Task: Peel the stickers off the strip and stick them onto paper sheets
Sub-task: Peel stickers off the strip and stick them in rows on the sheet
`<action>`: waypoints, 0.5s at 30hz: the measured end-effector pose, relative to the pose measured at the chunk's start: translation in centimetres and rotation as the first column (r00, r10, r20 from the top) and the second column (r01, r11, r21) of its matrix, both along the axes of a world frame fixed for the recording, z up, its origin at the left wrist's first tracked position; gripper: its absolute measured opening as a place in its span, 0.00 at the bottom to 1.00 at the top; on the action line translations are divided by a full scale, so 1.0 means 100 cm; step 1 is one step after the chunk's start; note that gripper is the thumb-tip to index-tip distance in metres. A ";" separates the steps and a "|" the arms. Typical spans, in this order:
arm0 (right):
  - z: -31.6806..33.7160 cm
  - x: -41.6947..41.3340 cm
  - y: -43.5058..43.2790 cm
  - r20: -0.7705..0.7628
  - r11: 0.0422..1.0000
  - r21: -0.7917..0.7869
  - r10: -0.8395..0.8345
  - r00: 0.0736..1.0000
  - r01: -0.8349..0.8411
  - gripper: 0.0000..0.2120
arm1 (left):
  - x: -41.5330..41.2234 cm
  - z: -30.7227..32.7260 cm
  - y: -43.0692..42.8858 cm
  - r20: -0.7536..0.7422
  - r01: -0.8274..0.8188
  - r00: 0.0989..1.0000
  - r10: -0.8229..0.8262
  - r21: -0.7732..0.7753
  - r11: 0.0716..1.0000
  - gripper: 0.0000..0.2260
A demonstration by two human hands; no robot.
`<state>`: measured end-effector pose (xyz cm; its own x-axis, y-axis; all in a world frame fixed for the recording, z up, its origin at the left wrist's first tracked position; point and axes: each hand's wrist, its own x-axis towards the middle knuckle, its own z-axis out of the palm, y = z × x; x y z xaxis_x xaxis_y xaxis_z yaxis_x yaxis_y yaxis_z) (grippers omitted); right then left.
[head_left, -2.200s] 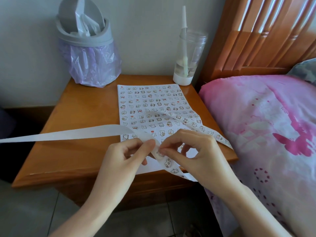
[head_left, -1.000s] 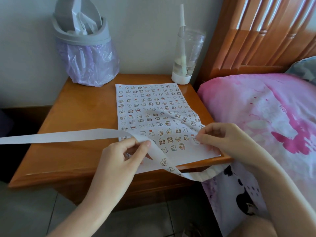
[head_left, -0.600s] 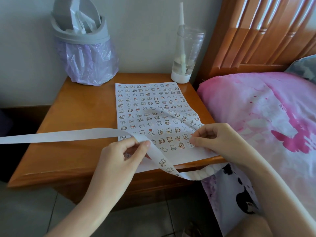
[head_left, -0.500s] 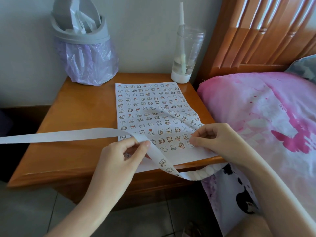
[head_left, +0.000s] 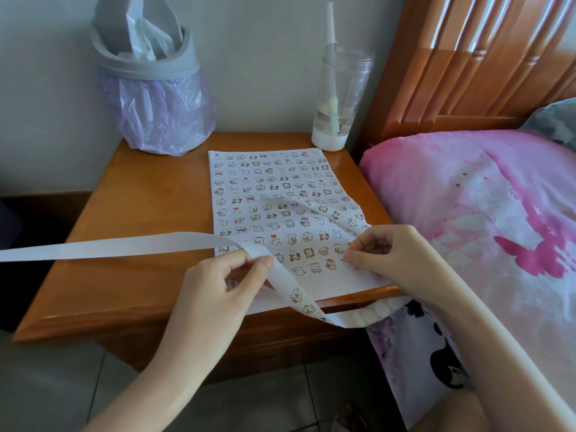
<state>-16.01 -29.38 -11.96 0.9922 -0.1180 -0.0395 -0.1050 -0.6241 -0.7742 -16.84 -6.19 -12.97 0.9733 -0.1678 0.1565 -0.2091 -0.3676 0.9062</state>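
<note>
A white paper sheet (head_left: 274, 194) covered with rows of small cartoon stickers lies on the wooden bedside table (head_left: 140, 213). A long white sticker strip (head_left: 124, 246) runs from the left edge across the table, then loops down over the front edge. My left hand (head_left: 224, 282) pinches the strip between thumb and fingers near the sheet's lower left. My right hand (head_left: 386, 254) presses a sticker onto the sheet's lower right corner with curled fingertips; the sticker itself is mostly hidden.
A grey bin with a purple bag (head_left: 152, 98) stands at the table's back left. A clear plastic cup with a straw (head_left: 338, 98) stands at the back right. A pink bed (head_left: 486, 213) and wooden headboard (head_left: 467, 57) border the table's right side.
My right hand left the strip and moved right to the sheet's lower right corner, where it has stayed. My left hand keeps its hold on the strip.
</note>
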 end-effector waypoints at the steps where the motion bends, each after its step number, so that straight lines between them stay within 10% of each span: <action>1: -0.001 0.000 0.000 0.002 1.000 -0.007 0.002 1.000 -0.002 0.04 | 0.000 0.000 0.000 -0.003 -0.001 1.000 0.001 0.007 1.000 0.03; 15: -0.005 0.001 0.000 0.053 0.995 -0.103 0.017 0.998 -0.011 0.13 | 0.001 -0.003 0.003 0.027 -0.002 1.000 0.000 0.080 0.997 0.05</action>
